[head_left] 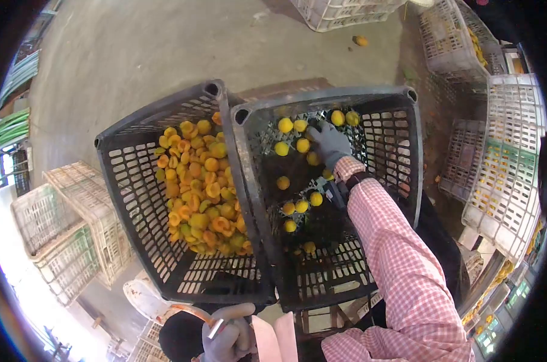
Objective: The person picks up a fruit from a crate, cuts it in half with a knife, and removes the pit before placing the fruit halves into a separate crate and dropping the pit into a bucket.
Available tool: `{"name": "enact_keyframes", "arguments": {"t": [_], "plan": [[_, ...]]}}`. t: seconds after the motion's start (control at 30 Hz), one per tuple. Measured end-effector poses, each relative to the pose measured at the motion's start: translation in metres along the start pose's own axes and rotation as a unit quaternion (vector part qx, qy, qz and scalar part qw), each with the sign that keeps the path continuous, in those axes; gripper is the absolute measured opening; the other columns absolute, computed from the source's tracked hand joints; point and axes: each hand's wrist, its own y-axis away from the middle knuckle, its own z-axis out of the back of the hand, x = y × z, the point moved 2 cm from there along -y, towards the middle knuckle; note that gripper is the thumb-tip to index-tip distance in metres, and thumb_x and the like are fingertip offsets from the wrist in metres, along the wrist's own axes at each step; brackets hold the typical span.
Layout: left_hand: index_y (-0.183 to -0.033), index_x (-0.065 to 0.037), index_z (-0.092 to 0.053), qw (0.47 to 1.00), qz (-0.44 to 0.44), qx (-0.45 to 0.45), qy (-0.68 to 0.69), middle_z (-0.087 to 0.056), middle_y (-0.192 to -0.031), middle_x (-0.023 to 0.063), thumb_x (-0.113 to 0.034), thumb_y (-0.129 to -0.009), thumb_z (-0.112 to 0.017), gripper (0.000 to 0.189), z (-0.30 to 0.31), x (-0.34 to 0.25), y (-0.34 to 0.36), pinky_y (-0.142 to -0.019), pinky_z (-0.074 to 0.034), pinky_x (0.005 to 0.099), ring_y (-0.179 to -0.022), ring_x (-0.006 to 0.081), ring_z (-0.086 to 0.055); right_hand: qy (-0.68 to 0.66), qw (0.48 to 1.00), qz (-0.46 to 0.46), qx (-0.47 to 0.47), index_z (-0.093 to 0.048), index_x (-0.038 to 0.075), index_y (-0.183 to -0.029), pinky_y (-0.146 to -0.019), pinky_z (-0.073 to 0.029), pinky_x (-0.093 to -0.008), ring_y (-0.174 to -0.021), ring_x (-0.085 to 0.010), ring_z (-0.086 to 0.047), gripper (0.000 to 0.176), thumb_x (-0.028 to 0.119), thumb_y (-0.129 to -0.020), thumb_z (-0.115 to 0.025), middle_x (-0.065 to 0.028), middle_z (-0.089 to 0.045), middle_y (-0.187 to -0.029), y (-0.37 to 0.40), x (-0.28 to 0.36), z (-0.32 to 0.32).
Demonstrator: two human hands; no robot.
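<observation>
My right hand, in a grey glove, reaches down into the right black crate. Its fingers are apart, close to a few whole yellow apricots; whether they touch one is partly hidden. Several more whole apricots lie scattered over the dark bottom of that crate. At the lower edge, my left hand, gloved too, is closed around a small tool with a shiny metal blade; its handle is hidden. Split orange apricot halves fill much of the left black crate.
White plastic crates stand stacked at left and right, with another white crate at the top. A single fruit lies on the concrete floor. A rust-marked white object is beside my left hand.
</observation>
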Motion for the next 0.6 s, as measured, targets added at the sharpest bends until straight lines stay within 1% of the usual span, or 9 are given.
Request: {"name": "enact_keyframes", "arguments": {"t": [0.13, 0.2, 0.23, 0.33, 0.37, 0.47, 0.53, 0.57, 0.6], "plan": [[-0.12, 0.01, -0.051, 0.999, -0.011, -0.02, -0.033, -0.045, -0.052, -0.0021, -0.04, -0.091, -0.058, 0.059, 0.0, 0.0, 0.0, -0.04, -0.03, 0.022, -0.041, 0.0074, -0.038, -0.022, 0.994, -0.027, 0.1, -0.057, 0.019, -0.114, -0.08, -0.05, -0.0459, -0.095, -0.0364, -0.06, 0.034, 0.021, -0.081, -0.063, -0.0168, -0.054, -0.116, -0.01, -0.011, 0.008], [-0.12, 0.01, -0.052, 0.999, 0.003, -0.028, -0.018, -0.045, -0.053, -0.0021, -0.04, -0.091, -0.058, 0.059, 0.002, 0.001, 0.002, -0.041, -0.03, 0.0218, -0.043, 0.0073, -0.038, -0.193, 0.979, -0.035, 0.057, -0.057, 0.017, -0.114, -0.078, -0.051, -0.0451, -0.094, -0.0375, -0.061, 0.035, 0.023, -0.08, -0.065, -0.0161, -0.055, -0.113, 0.004, -0.03, 0.016], [-0.119, 0.01, -0.052, 0.999, 0.014, -0.036, -0.004, -0.045, -0.054, -0.0022, -0.041, -0.09, -0.059, 0.059, 0.002, 0.003, 0.003, -0.042, -0.03, 0.0216, -0.044, 0.0073, -0.039, -0.236, 0.966, -0.02, 0.106, -0.057, 0.018, -0.113, -0.079, -0.051, -0.0446, -0.097, -0.0385, -0.06, 0.034, 0.022, -0.08, -0.065, -0.0164, -0.053, -0.118, 0.02, -0.031, 0.027], [-0.12, 0.011, -0.051, 0.998, 0.037, -0.051, 0.014, -0.045, -0.053, -0.0021, -0.039, -0.091, -0.059, 0.059, 0.004, 0.013, 0.006, -0.042, -0.03, 0.0222, -0.044, 0.0075, -0.039, -0.123, 0.979, -0.046, 0.157, -0.057, 0.021, -0.112, -0.082, -0.051, -0.0439, -0.1, -0.0385, -0.059, 0.035, 0.018, -0.078, -0.065, -0.016, -0.049, -0.125, 0.049, -0.019, 0.002], [-0.12, 0.011, -0.051, 0.998, 0.035, -0.049, 0.013, -0.045, -0.053, -0.0021, -0.039, -0.091, -0.059, 0.059, 0.003, 0.012, 0.005, -0.042, -0.03, 0.0222, -0.044, 0.0075, -0.039, -0.128, 0.986, -0.033, 0.102, -0.056, 0.022, -0.111, -0.082, -0.051, -0.0436, -0.101, -0.0378, -0.059, 0.038, 0.012, -0.075, -0.066, -0.0151, -0.046, -0.128, 0.055, -0.016, -0.008], [-0.12, 0.011, -0.051, 1.0, -0.012, 0.011, -0.015, -0.044, -0.051, -0.0018, -0.036, -0.092, -0.057, 0.055, -0.001, -0.001, 0.002, -0.04, -0.03, 0.022, -0.041, 0.0074, -0.038, -0.12, 0.985, -0.076, 0.094, -0.054, 0.021, -0.111, -0.081, -0.051, -0.0435, -0.1, -0.0395, -0.058, 0.043, 0.008, -0.072, -0.067, -0.015, -0.048, -0.125, 0.047, -0.01, -0.028], [-0.12, 0.011, -0.051, 0.999, 0.027, 0.003, -0.017, -0.044, -0.049, -0.0013, -0.034, -0.094, -0.055, 0.052, -0.003, -0.005, 0.005, -0.038, -0.029, 0.0215, -0.039, 0.0073, -0.036, -0.215, 0.974, -0.072, 0.015, -0.054, 0.017, -0.11, -0.077, -0.053, -0.0413, -0.097, -0.0348, -0.061, 0.037, 0.005, -0.077, -0.065, -0.0126, -0.053, -0.117, 0.053, -0.005, -0.014], [-0.119, 0.012, -0.051, 0.999, -0.038, 0.002, -0.023, -0.043, -0.049, -0.0011, -0.034, -0.095, -0.052, 0.052, -0.008, -0.004, 0.003, -0.037, -0.028, 0.0208, -0.039, 0.0069, -0.036, -0.521, 0.837, -0.154, 0.063, -0.054, 0.015, -0.109, -0.075, -0.053, -0.0398, -0.095, -0.032, -0.062, 0.033, 0.005, -0.08, -0.065, -0.0107, -0.056, -0.112, 0.06, -0.003, -0.01], [-0.119, 0.012, -0.051, 0.999, -0.044, 0.011, -0.02, -0.043, -0.049, -0.0011, -0.034, -0.095, -0.052, 0.052, -0.011, -0.007, 0.004, -0.037, -0.028, 0.0208, -0.039, 0.0069, -0.036, -0.763, 0.602, -0.213, 0.101, -0.054, 0.013, -0.109, -0.073, -0.053, -0.0383, -0.093, -0.0293, -0.063, 0.029, 0.004, -0.083, -0.064, -0.0088, -0.058, -0.108, 0.07, 0.005, 0.01]]}}
